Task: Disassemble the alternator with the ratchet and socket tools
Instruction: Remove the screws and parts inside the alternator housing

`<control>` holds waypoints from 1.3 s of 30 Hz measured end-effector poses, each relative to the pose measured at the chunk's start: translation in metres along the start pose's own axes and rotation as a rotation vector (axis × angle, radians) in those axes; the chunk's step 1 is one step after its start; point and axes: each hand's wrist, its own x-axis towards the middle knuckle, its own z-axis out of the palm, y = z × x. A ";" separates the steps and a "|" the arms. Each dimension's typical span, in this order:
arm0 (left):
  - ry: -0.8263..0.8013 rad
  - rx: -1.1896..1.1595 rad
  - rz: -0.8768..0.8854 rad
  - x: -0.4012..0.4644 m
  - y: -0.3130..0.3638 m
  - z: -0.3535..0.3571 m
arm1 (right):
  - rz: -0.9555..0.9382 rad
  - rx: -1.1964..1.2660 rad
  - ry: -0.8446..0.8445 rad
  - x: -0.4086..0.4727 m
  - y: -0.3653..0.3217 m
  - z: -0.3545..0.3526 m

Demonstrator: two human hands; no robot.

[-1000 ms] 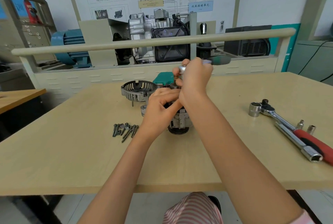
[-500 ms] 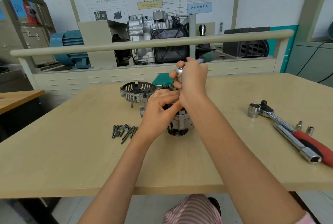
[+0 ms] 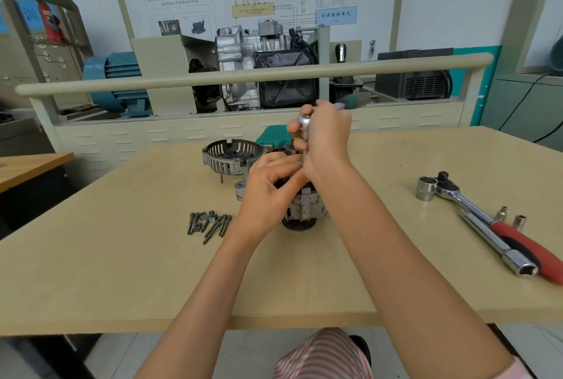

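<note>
1. Alternator (image 3: 301, 211) is standing pulley-down mid-table (image 3: 122, 256).
2. Left hand (image 3: 268, 189) is gripping its top, fingers curled.
3. Right hand (image 3: 326, 138) is wrapping around a green-handled ratchet (image 3: 304, 122) with a vertical extension into the alternator.
4. Removed bolts (image 3: 208, 223) are lying to the left, cover (image 3: 231, 156) sitting behind.

Grey alternator (image 3: 301, 211) upright, pulley down; ratchet (image 3: 304, 135) above

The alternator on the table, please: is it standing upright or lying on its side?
Upright: the alternator stands with its grooved pulley end down on the table.
</note>
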 end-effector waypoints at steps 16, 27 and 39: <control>0.017 -0.013 -0.046 -0.001 0.002 0.003 | -0.036 0.073 0.068 0.003 0.002 -0.003; 0.006 -0.008 -0.054 -0.001 -0.002 0.000 | 0.330 -0.032 -0.297 0.006 -0.013 -0.005; 0.000 -0.052 -0.126 0.000 -0.002 -0.002 | 0.278 -0.082 -0.262 0.005 -0.013 -0.003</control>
